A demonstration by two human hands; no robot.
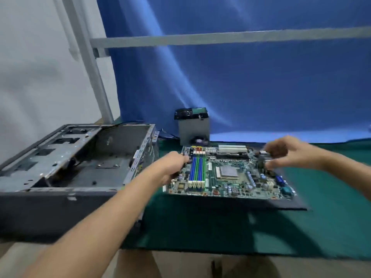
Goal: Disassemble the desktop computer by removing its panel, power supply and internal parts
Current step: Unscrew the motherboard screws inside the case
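Observation:
The green motherboard (226, 177), with blue and green memory slots and a bare silver CPU, sits just right of the case, over a dark panel (281, 204) lying flat on the mat. My left hand (174, 165) grips the board's left edge beside the memory slots. At the far right edge, my right hand (291, 153) has thumb and fingers curled round the port block; it is blurred. The gutted grey computer case (80, 167) lies open on the left, its floor bare.
A grey power supply (193, 129) stands behind the board with a black drive (190, 113) on top. A green mat (200, 227) covers the table. A blue cloth hangs behind, and a metal frame post (90, 67) rises at the back left.

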